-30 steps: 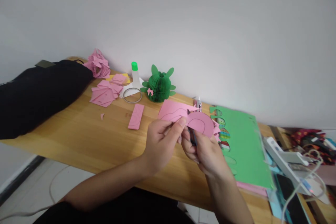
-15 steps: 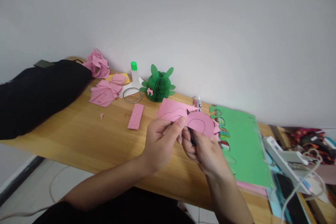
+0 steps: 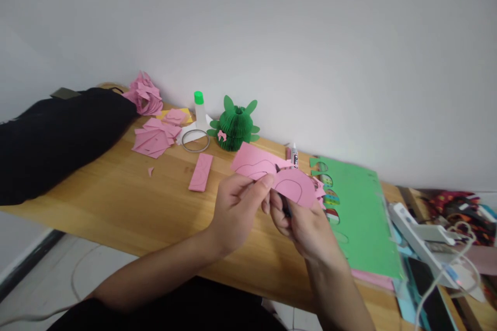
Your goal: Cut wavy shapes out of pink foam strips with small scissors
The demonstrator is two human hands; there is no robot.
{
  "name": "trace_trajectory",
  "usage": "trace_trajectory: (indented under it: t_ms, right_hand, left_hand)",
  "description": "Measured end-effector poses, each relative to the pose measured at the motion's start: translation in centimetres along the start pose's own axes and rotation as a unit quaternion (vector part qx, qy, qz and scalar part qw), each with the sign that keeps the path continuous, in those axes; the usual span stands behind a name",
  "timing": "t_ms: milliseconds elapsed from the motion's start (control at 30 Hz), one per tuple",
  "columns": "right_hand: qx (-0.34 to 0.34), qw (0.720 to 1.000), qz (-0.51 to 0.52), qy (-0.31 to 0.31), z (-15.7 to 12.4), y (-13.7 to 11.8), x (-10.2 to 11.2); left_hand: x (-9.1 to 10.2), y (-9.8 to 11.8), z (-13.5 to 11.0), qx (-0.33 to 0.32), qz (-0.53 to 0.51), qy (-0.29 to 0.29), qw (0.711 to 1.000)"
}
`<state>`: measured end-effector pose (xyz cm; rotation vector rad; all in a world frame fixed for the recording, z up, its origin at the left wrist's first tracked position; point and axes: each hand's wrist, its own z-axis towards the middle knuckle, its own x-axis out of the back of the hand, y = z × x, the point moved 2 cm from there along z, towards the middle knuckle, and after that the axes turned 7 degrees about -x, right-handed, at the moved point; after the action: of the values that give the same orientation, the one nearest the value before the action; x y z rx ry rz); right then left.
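Note:
Between the thumb and fingers of my left hand [image 3: 240,207] is a piece of pink paper [image 3: 254,158] with curved outlines drawn on it. My right hand [image 3: 305,225] is closed around dark-handled scissors [image 3: 286,207], mostly hidden by the fingers and the paper. The dark blade tip pokes out above the paper, in a slit between its left part and the rounded right part, which lies over my right hand. To the left on the table lies a folded pink strip [image 3: 201,172] with a drawn outline.
Behind my hands stands a green paper honeycomb figure [image 3: 235,126], beside a glue bottle [image 3: 199,108] and a metal ring [image 3: 195,140]. Pink scraps [image 3: 155,137] and a black bag [image 3: 70,139] are at left. A green sheet [image 3: 365,217] and a power strip [image 3: 423,243] lie right.
The pink paper has tilted slightly, its rounded right part a little lower and its left part a little higher. Both hands keep their hold, almost in place.

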<state>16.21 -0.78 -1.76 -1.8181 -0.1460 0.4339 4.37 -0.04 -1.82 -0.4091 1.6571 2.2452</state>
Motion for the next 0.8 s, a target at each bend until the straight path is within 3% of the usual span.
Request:
trace_trajectory:
  t_ms: [267, 800]
  right_hand:
    - [0.029, 0.996, -0.078, -0.007, -0.24, -0.28, 0.20]
    - [0.021, 0.994, -0.106, 0.022, -0.26, -0.41, 0.13]
  left_hand:
    - [0.57, 0.22, 0.28, 0.009, 0.024, -0.023, 0.999]
    - [0.73, 0.09, 0.18, 0.011, 0.014, -0.037, 0.999]
